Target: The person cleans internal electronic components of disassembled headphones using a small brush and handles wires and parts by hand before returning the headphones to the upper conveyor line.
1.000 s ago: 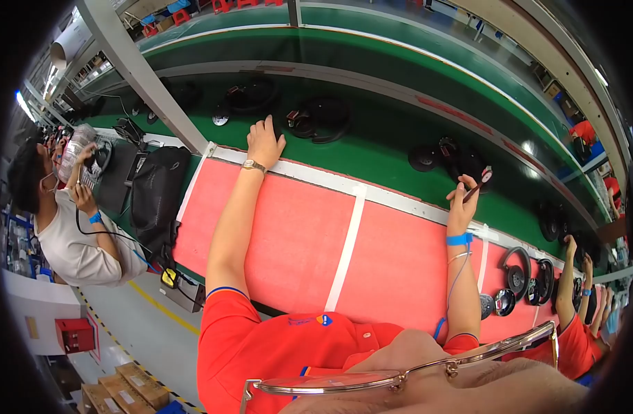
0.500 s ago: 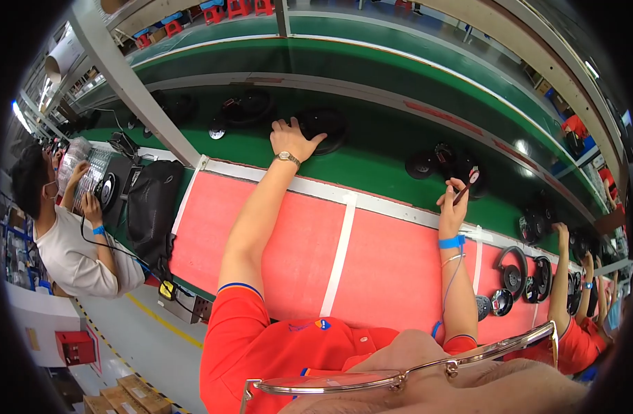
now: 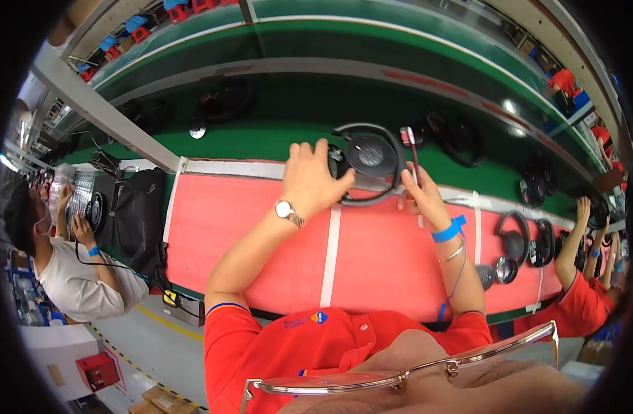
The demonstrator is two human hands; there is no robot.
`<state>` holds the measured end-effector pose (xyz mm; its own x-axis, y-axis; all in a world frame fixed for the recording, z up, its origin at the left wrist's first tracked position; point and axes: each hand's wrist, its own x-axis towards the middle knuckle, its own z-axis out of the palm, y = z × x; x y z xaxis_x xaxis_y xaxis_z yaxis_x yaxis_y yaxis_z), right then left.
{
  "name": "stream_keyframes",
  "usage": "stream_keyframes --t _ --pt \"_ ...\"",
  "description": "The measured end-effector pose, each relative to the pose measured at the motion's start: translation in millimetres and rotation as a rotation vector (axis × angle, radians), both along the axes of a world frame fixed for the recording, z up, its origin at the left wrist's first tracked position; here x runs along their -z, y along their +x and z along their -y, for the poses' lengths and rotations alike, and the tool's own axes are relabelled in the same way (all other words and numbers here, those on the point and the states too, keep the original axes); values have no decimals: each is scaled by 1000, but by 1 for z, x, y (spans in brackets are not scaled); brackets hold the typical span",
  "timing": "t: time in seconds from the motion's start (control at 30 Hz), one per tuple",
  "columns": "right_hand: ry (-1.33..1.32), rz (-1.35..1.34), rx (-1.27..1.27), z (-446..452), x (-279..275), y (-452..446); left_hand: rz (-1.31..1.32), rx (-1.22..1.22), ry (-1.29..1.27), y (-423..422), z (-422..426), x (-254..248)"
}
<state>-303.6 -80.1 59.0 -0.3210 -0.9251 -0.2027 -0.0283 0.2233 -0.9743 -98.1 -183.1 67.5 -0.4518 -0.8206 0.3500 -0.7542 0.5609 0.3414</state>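
Note:
A pair of black over-ear headphones (image 3: 373, 156) is raised over the near edge of the green belt, one round ear cup facing up. My left hand (image 3: 313, 176) grips it by the cup on its left side, fingers and thumb bent round the part. Close to the headband's right side, my right hand (image 3: 425, 200) is closed on a slim dark red brush (image 3: 411, 148), which looks like a toothbrush with a pale head pointing away from me. Whether the right fingers also touch the headband I cannot tell.
More headphones (image 3: 461, 141) lie on the green belt (image 3: 261, 138). Others (image 3: 515, 241) rest on the pink mat (image 3: 247, 207) at right. A metal post (image 3: 109, 114) rises at left. Co-workers sit on both sides, a white sleeve (image 3: 75, 276) at left.
My left hand has drawn the headphones off the belt towards me and lifted them. My right hand has come left beside them, still holding the brush. The view has shifted slightly.

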Motion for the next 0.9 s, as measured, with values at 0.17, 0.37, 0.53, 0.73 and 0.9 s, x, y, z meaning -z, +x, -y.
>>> stream_keyframes --t 0.17,0.37,0.53,0.73,0.9 --pt "137 162 -5 -37 13 -2 69 121 155 12 -66 0" --pt "281 98 -127 -67 20 -22 -83 444 337 52 -114 31" --pt "174 -17 -122 -62 36 -25 -139 394 363 56 -127 45" --pt "69 -240 -111 -64 62 -30 -206 449 356 57 -136 51" --pt "-41 -820 96 -81 26 7 -67 558 228 55 -147 59"
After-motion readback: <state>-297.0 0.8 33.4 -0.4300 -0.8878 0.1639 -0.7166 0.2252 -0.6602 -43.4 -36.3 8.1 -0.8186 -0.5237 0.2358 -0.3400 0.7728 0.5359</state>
